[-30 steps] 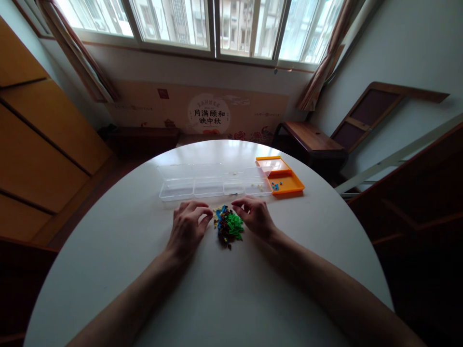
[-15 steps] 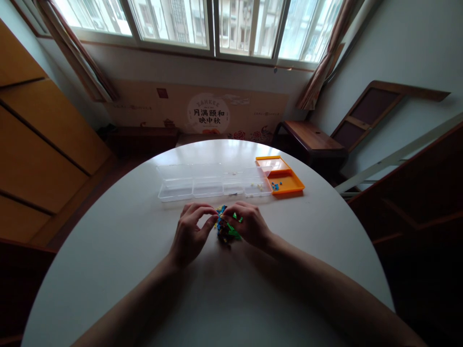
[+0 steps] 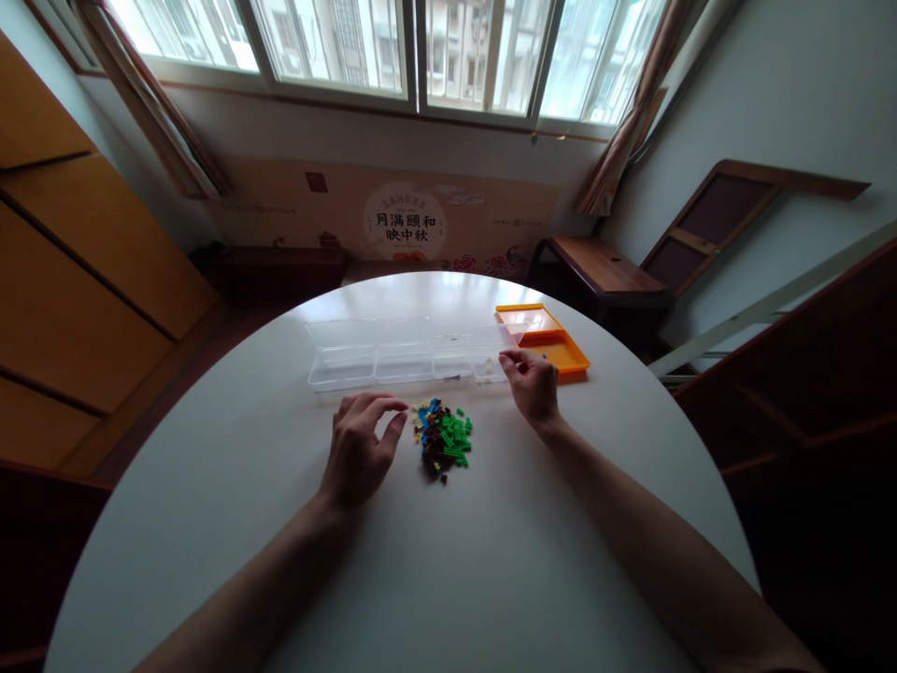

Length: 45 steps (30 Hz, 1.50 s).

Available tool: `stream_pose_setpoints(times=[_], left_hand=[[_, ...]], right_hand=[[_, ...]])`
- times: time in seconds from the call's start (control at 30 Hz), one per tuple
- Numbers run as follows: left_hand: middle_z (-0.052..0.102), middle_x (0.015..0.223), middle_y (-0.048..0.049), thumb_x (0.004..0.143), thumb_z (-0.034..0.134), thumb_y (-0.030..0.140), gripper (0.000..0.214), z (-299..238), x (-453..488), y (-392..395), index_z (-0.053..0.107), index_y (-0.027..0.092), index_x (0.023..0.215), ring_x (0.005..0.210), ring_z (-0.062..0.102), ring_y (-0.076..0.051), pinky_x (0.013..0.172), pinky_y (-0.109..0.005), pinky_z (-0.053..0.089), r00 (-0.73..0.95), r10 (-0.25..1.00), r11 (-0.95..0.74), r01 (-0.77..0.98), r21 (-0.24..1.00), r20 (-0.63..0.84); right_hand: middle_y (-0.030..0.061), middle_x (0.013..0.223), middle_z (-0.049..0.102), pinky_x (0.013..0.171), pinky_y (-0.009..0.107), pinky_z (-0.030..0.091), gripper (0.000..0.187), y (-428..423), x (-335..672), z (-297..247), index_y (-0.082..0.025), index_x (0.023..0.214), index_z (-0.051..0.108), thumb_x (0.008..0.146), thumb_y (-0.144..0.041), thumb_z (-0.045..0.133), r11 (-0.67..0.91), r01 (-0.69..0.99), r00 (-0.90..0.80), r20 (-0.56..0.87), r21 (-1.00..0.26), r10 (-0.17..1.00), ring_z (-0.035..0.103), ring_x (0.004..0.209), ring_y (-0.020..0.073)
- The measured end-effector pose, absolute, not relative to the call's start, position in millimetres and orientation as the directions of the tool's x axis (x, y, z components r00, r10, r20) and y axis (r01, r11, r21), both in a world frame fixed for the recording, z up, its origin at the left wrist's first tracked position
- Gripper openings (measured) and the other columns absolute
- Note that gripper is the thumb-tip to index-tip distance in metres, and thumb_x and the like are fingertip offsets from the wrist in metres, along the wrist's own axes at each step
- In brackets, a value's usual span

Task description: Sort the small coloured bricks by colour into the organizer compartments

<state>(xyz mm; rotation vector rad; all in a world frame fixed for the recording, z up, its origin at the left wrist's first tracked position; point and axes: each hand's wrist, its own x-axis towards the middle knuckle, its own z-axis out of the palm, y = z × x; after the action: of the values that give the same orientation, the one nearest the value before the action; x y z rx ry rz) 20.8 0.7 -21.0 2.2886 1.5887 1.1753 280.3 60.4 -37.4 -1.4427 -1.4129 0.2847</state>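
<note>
A small heap of tiny coloured bricks [image 3: 443, 437], green, blue, yellow and dark, lies in the middle of the round white table [image 3: 420, 561]. My left hand [image 3: 361, 449] rests just left of the heap, thumb and forefinger curled close together; anything between them is too small to see. My right hand [image 3: 533, 383] is farther away, at the right end of the clear plastic compartment box [image 3: 392, 355] and beside the orange tray [image 3: 553, 348], fingers pinched over the tray's near corner. What it holds is hidden.
The clear box has several compartments, a few pale bits in the right ones. The orange tray holds a few small blue pieces. Behind the table stand a dark wooden bench [image 3: 595, 266], a window wall and wooden cupboards [image 3: 70, 280] at left.
My right hand left the heap and moved up and right to the box's end by the orange tray. My left hand stayed beside the heap, drawing back slightly.
</note>
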Motion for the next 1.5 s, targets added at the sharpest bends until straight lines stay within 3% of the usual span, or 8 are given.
stream_pose_setpoints(times=[0.4, 0.73, 0.97, 1.5], left_hand=[[0.067, 0.1, -0.0055, 0.084, 0.056, 0.027, 0.018, -27, 27, 4, 0.072, 0.026, 0.093, 0.103, 0.054, -0.027, 0.088, -0.042, 0.04, 0.202, 0.879, -0.392, 0.821, 0.415, 0.431], [0.068, 0.097, -0.0047, 0.079, 0.059, 0.032, 0.018, -26, 31, 17, 0.073, 0.025, 0.088, 0.101, 0.054, -0.025, 0.09, -0.041, 0.042, 0.199, 0.908, -0.374, 0.782, 0.499, 0.369], [0.067, 0.092, -0.0045, 0.074, 0.059, 0.033, 0.016, -14, 34, 36, 0.07, 0.024, 0.082, 0.094, 0.055, -0.025, 0.085, -0.039, 0.043, 0.307, 0.91, -0.407, 0.794, 0.452, 0.279], [0.066, 0.087, -0.0039, 0.081, 0.059, 0.036, 0.018, -19, 19, 44, 0.072, 0.024, 0.075, 0.09, 0.054, -0.022, 0.083, -0.038, 0.043, 0.374, 0.889, -0.459, 0.73, 0.506, 0.266]], right_hand=[[0.0032, 0.073, 0.066, 0.062, 0.027, 0.043, 0.023, 51, 273, -41, -0.017, 0.079, 0.07, 0.085, -0.033, 0.055, 0.313, 0.633, 0.204, 0.543, -0.708, 0.815, 0.051, 0.057, 0.0139], [0.0015, 0.071, 0.063, 0.063, 0.026, 0.042, 0.02, 49, 274, -41, -0.018, 0.08, 0.07, 0.085, -0.03, 0.054, 0.33, 0.668, 0.144, 0.551, -0.667, 0.822, 0.051, 0.058, 0.0134], [0.0013, 0.07, 0.062, 0.062, 0.026, 0.042, 0.02, 51, 275, -38, -0.018, 0.079, 0.07, 0.085, -0.029, 0.055, 0.335, 0.658, 0.143, 0.549, -0.674, 0.823, 0.051, 0.058, 0.0134], [0.0005, 0.068, 0.062, 0.059, 0.025, 0.042, 0.017, 55, 273, -40, -0.018, 0.079, 0.07, 0.084, -0.028, 0.058, 0.351, 0.612, 0.151, 0.541, -0.709, 0.828, 0.049, 0.055, 0.0122]])
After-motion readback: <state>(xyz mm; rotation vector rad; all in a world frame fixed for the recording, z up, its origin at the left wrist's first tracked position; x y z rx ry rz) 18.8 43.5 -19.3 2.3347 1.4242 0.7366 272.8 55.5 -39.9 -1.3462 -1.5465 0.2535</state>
